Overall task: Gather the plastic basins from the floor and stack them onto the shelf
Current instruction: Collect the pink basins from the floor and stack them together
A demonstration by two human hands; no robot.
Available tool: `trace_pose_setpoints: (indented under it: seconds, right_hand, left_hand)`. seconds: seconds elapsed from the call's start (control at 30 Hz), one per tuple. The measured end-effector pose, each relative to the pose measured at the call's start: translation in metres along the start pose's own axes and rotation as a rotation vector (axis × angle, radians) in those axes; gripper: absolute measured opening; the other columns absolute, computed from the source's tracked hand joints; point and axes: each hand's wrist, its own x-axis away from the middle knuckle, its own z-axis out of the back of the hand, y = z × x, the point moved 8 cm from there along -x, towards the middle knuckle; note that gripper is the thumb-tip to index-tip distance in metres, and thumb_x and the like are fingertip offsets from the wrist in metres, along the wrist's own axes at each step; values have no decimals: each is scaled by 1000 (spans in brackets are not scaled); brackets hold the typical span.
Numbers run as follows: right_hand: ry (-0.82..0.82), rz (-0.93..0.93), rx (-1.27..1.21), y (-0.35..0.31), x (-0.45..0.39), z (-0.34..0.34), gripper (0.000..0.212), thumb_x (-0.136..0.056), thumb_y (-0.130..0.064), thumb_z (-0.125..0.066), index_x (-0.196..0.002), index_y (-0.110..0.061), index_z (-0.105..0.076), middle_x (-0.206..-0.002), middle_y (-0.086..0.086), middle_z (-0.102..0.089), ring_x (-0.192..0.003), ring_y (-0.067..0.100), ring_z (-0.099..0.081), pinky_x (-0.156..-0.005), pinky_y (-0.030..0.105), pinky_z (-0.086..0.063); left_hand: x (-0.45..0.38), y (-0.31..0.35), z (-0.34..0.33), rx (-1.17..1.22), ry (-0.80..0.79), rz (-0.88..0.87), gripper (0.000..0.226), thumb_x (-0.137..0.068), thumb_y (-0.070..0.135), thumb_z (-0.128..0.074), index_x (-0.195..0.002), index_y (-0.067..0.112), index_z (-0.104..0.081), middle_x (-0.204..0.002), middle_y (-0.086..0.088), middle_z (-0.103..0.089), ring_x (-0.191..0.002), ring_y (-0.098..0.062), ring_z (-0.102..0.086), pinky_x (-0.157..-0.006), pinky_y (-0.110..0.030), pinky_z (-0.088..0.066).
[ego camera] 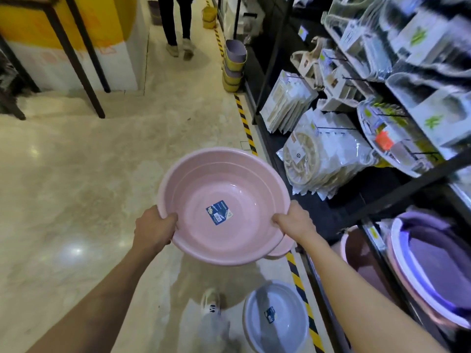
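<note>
1. The step in hand looks like the carry: a pink basin is held up off the floor, open side up and tipped a little toward the camera, with a blue label stuck in its bottom.
2. The left hand grips the near-left rim, fingers curled over the edge. The right hand grips the near-right rim the same way. A second pink rim shows just under the basin on the right, so it may be two nested basins; the view is too poor there to be sure.
3. A grey basin lies on the floor near the person's shoe, beside the striped floor tape, not yet gathered.
4. The next move, as I judge it, calls for a turn to the right and a lowering onto the stacked basins already on the low shelf, keeping the rim level so it nests.
5. The floor is glossy pale stone. This is a shop aisle: packaged goods hang on the racks to the right, a stack of buckets stands further along, and another person's legs show at the far end.
</note>
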Motion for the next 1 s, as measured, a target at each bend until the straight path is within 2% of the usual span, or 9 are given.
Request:
trace_pose_setpoints:
  seconds: [0.3,0.43,0.6,0.73,0.87,0.93,1.0]
  right_hand:
    - [36,-46,-197,-62,-63,49,44,-80,-22,-66,-119,-8,-53,-116,17,-65,-103,38,-62,-90,47,-54]
    - [67,-72,-264,-92,-92,64,50,-76,-25,-64,-123,-11,-52,-118,15,-65,-107,38,-61,-93,48,-53]
    - [114,-127,-324,-114,-129,60,49,-78,-23,-64,-125,-12,-53,-120,14,-66,-107,37,-62,-92,47,-55]
    - [187,-253,-369,-120,-146,49,47,-77,-27,-64,-120,-11,-53,-117,13,-65,-102,34,-59,-87,44,-54]
    - [279,-434,-434,-118,-142,38,36,-79,-27,-64,-106,-11,-47,-110,14,-63,-99,37,-60,-82,45,-53]
    - [326,-487,-460,-114,-137,32,35,-81,-27,-63,-107,-12,-46,-110,14,-64,-94,35,-59,-76,43,-51]
    - [358,-535,-474,-107,-133,24,35,-83,-24,-64,-109,-11,-45,-113,15,-64,-97,37,-59,-82,46,-52]
  left_hand:
    - [-68,112,8,-13,-66,-52,35,-66,35,-55,-88,12,-68,-89,-16,-74,-88,-41,-72,-80,-54,-63]
    - [-117,155,11,-73,-92,-91,27,-68,36,-53,-81,16,-65,-80,-10,-73,-82,-40,-73,-78,-53,-63]
    - [-188,194,0,-166,-164,-146,38,-69,39,-51,-92,14,-67,-91,-16,-74,-87,-42,-72,-81,-52,-63]
    - [-249,224,-23,-254,-280,-234,41,-69,39,-50,-92,10,-70,-87,-16,-74,-86,-43,-71,-81,-51,-61]
    - [-294,255,-54,-366,-410,-345,38,-69,40,-48,-86,10,-63,-81,-16,-72,-88,-44,-69,-73,-41,-52]
    - [-304,268,-73,-412,-469,-419,38,-71,41,-47,-89,11,-60,-88,-19,-71,-95,-45,-67,-72,-38,-44]
    - [-314,273,-91,-452,-508,-470,44,-71,42,-46,-96,8,-62,-102,-25,-73,-101,-47,-66,-74,-37,-40]
